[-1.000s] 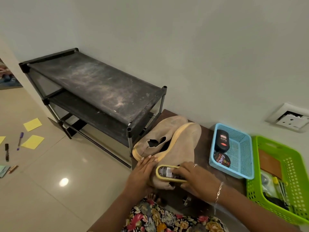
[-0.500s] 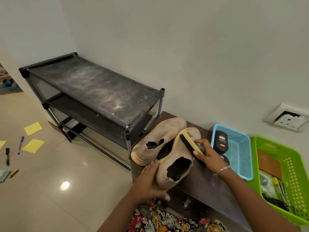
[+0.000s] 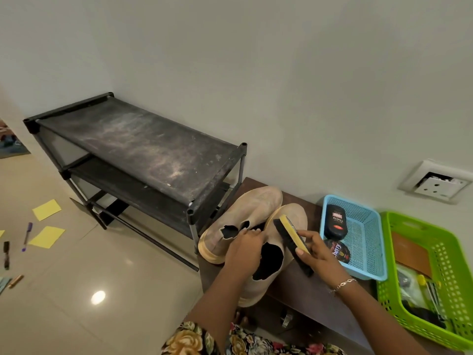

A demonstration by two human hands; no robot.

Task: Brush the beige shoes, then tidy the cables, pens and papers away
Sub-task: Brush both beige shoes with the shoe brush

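Head view: two beige shoes stand side by side on a brown surface (image 3: 302,290) against the wall.

1. The far shoe (image 3: 245,208) lies next to the shoe rack (image 3: 143,147), unheld.
2. The near shoe (image 3: 271,283) is steadied by the left hand (image 3: 245,249). Its fingers (image 3: 252,233) are curled over the edge of the dark ankle opening and hold it.
3. The right hand (image 3: 317,254) grips the shoe brush (image 3: 291,239) by its yellow back, thumb on the near edge and fingers wrapped over the far edge. The dark bristles face the upper of the near shoe and appear to touch it.

To the right, a blue basket (image 3: 376,252) holds a black polish bottle (image 3: 336,221) and a round polish tin (image 3: 339,252). Beside it stands a green basket (image 3: 450,265); its contents are too blurred to name with certainty.

On the floor, well apart from the shoes, lie two yellow papers (image 3: 47,210), a purple pen (image 3: 27,235), a black pen (image 3: 6,254) and a brown pen (image 3: 15,281). A wall socket (image 3: 435,184) sits above the baskets.
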